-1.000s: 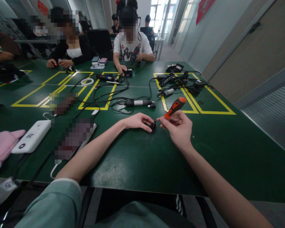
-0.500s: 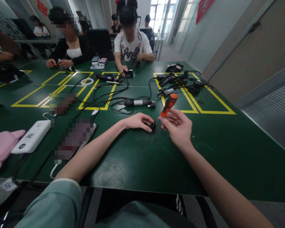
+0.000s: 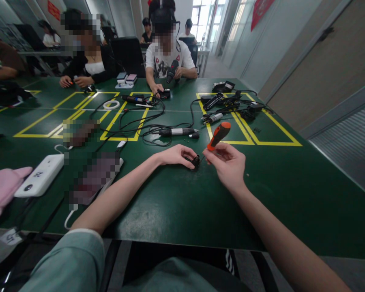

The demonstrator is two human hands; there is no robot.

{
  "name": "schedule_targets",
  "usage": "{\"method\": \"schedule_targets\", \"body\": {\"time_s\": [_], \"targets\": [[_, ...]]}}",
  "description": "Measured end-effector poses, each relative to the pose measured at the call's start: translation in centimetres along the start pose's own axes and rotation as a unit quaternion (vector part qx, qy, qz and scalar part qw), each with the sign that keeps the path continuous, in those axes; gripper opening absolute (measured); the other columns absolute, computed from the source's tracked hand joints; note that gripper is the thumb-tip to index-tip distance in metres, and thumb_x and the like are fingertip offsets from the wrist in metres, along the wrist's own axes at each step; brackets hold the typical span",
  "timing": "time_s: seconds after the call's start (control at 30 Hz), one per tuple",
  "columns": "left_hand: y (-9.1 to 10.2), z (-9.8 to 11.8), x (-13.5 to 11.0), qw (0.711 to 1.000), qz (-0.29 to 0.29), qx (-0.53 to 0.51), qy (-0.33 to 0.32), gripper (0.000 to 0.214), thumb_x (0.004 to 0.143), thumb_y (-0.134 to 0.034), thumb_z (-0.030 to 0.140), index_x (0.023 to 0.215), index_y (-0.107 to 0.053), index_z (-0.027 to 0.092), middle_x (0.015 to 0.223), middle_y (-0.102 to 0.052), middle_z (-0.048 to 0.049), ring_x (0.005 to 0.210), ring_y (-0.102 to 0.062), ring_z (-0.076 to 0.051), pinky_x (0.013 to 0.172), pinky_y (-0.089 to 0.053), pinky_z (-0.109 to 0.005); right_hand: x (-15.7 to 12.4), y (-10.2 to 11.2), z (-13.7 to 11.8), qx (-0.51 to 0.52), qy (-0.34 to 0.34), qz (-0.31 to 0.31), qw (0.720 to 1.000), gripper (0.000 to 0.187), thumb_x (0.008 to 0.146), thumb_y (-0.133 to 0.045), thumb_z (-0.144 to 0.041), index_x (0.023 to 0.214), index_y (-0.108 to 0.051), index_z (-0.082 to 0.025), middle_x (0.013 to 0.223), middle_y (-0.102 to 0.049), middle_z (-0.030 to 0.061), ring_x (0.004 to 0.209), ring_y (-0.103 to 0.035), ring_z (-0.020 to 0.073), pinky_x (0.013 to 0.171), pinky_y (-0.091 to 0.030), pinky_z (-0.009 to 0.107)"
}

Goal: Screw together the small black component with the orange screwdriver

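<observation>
A small black part (image 3: 196, 163) stands on the green table (image 3: 176, 202), and my left hand (image 3: 180, 155) grips it between thumb and fingers. Too little of the part shows to name its kind. My right hand (image 3: 230, 163) is closed round the lower end of a screwdriver (image 3: 220, 135) with an orange and dark grey handle. The handle leans up and to the right. Its thin shaft points down and left at the right side of the black part; I cannot tell whether the tip touches.
Beyond my hands lie a black and silver pen-shaped tool (image 3: 177, 132) and looped black cables (image 3: 158, 140). More tools and cables (image 3: 243, 107) are at the back right. To the left are a white power strip (image 3: 41, 175) and a phone (image 3: 94, 178). A co-worker (image 3: 170, 56) sits opposite.
The screwdriver handle has tipped further to the right and slightly down, with my right fingers shifting on it. My left hand and the black part stay in place.
</observation>
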State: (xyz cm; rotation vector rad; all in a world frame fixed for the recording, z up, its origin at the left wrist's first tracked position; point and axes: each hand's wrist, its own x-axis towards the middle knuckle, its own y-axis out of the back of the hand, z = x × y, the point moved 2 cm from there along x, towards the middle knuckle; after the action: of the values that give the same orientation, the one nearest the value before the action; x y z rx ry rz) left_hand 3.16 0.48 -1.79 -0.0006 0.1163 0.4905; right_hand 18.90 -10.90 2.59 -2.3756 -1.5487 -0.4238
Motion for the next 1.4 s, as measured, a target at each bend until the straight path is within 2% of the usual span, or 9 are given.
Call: {"method": "schedule_targets", "body": {"time_s": [0.1, 0.2, 0.3, 0.43, 0.6, 0.87, 1.1, 1.4], "targets": [[0.04, -0.07, 0.03, 1.000, -0.001, -0.003, 0.001, 0.049, 0.055, -0.098, 0.028, 0.097, -0.077, 0.013, 0.101, -0.078, -0.0065, 0.097, -0.072, -0.018, 0.103, -0.052, -0.040, 0.01, 0.04, 0.18, 0.000, 0.000, 0.004, 1.000, 0.034, 0.062, -0.096, -0.038, 0.078, -0.072, -0.021, 0.064, -0.071, -0.0019, 0.051, -0.063, 0.0139, 0.049, -0.059, 0.028], [0.08, -0.03, 0.03, 1.000, -0.005, -0.002, 0.000, 0.049, 0.056, -0.097, 0.027, 0.098, -0.076, 0.013, 0.101, -0.078, -0.0068, 0.096, -0.072, -0.018, 0.102, -0.052, -0.039, -0.05, 0.12, 0.39, 0.008, 0.005, -0.004, 1.000, 0.041, 0.065, -0.094, -0.036, 0.097, -0.073, -0.022, 0.073, -0.076, -0.0007, 0.055, -0.068, 0.0152, 0.053, -0.061, 0.030], [0.06, 0.12, -0.03, 1.000, -0.003, 0.009, 0.002, 0.049, 0.057, -0.097, 0.028, 0.099, -0.077, 0.012, 0.100, -0.078, -0.0070, 0.095, -0.072, -0.018, 0.103, -0.053, -0.040, -0.13, 0.15, 0.44, 0.023, 0.018, -0.023, 0.999, 0.044, 0.074, -0.088, -0.036, 0.111, -0.067, -0.023, 0.078, -0.078, -0.0009, 0.054, -0.068, 0.0141, 0.057, -0.063, 0.030], [-0.06, 0.25, -0.10, 1.000, -0.007, 0.006, 0.001, 0.047, 0.058, -0.097, 0.027, 0.098, -0.077, 0.013, 0.099, -0.078, -0.0057, 0.097, -0.072, -0.018, 0.105, -0.051, -0.042, -0.08, 0.04, 0.33, 0.028, 0.032, -0.042, 0.998, 0.031, 0.081, -0.083, -0.039, 0.102, -0.068, -0.022, 0.079, -0.078, 0.0010, 0.054, -0.066, 0.0126, 0.057, -0.063, 0.030], [-0.04, -0.05, -0.02, 1.000, -0.011, -0.017, 0.002, 0.048, 0.057, -0.097, 0.024, 0.099, -0.076, 0.013, 0.100, -0.078, -0.0055, 0.098, -0.072, -0.018, 0.106, -0.051, -0.043, 0.10, 0.08, 0.46, 0.016, 0.033, -0.015, 0.999, 0.032, 0.073, -0.090, -0.038, 0.092, -0.071, -0.021, 0.072, -0.073, -0.0015, 0.050, -0.064, 0.0125, 0.050, -0.059, 0.028], [0.06, -0.24, 0.03, 1.000, -0.003, -0.018, 0.000, 0.048, 0.057, -0.097, 0.024, 0.099, -0.076, 0.013, 0.102, -0.077, -0.0055, 0.098, -0.072, -0.018, 0.106, -0.050, -0.042, -0.07, 0.23, 0.66, 0.012, 0.046, -0.018, 0.999, 0.042, 0.074, -0.088, -0.034, 0.111, -0.071, -0.023, 0.084, -0.077, -0.0006, 0.057, -0.067, 0.0124, 0.055, -0.061, 0.028], [0.02, -0.06, 0.03, 1.000, -0.005, -0.012, -0.003, 0.047, 0.057, -0.096, 0.023, 0.099, -0.077, 0.013, 0.102, -0.078, -0.0062, 0.099, -0.072, -0.018, 0.106, -0.051, -0.042, 0.08, 0.31, 0.39, -0.014, 0.038, -0.013, 0.999, 0.030, 0.070, -0.092, -0.034, 0.091, -0.074, -0.021, 0.077, -0.076, 0.0005, 0.056, -0.066, 0.0140, 0.054, -0.062, 0.030], [0.07, -0.17, 0.03, 1.000, 0.000, -0.005, -0.002, 0.046, 0.058, -0.096, 0.022, 0.099, -0.077, 0.013, 0.102, -0.078, -0.0069, 0.096, -0.072, -0.017, 0.106, -0.051, -0.041, 0.04, 0.11, 0.43, 0.025, 0.013, -0.016, 0.999, 0.038, 0.068, -0.092, -0.032, 0.101, -0.076, -0.022, 0.080, -0.079, 0.0010, 0.056, -0.068, 0.0138, 0.054, -0.062, 0.029]]}}
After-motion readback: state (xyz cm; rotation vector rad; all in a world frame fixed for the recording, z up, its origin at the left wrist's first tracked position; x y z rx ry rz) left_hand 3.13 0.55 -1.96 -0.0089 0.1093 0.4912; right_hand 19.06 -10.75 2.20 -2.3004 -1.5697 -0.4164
